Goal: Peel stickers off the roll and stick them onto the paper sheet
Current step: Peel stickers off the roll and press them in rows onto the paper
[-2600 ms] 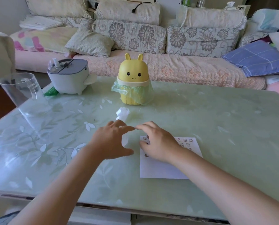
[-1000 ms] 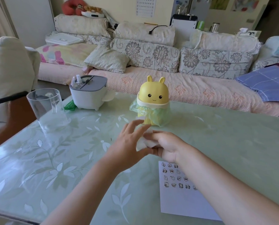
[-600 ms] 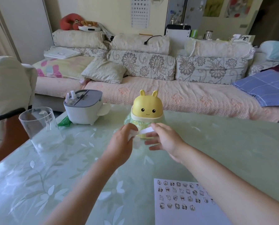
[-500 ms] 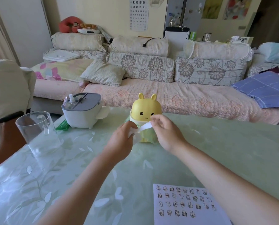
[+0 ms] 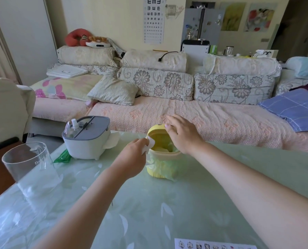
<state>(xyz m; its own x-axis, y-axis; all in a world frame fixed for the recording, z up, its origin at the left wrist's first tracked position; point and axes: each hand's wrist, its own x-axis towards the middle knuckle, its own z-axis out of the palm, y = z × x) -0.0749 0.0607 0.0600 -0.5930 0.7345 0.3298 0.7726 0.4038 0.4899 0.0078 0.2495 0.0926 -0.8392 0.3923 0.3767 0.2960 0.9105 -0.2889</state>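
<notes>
My left hand (image 5: 134,156) pinches a small white paper strip (image 5: 150,144) at the rim of the yellow bunny-shaped bin (image 5: 157,170), right over its open mouth. My right hand (image 5: 183,135) holds the bin's yellow lid (image 5: 156,134) tipped back. A green bag lines the bin, and pale scraps lie inside. The white paper sheet (image 5: 215,246), with a row of small stickers along its top, shows only at the bottom edge of the view. I cannot see the sticker roll.
A clear plastic beaker (image 5: 26,165) stands at the left on the glass-topped table (image 5: 167,212). A grey-and-white appliance (image 5: 86,139) sits behind it, beside a green wrapper (image 5: 62,157). A sofa with cushions runs along the far side.
Both hands lifted off the sheet with a white strip and moved to the bin. My right hand let go of the strip and tipped the lid back. My left hand brought the strip to the opening.
</notes>
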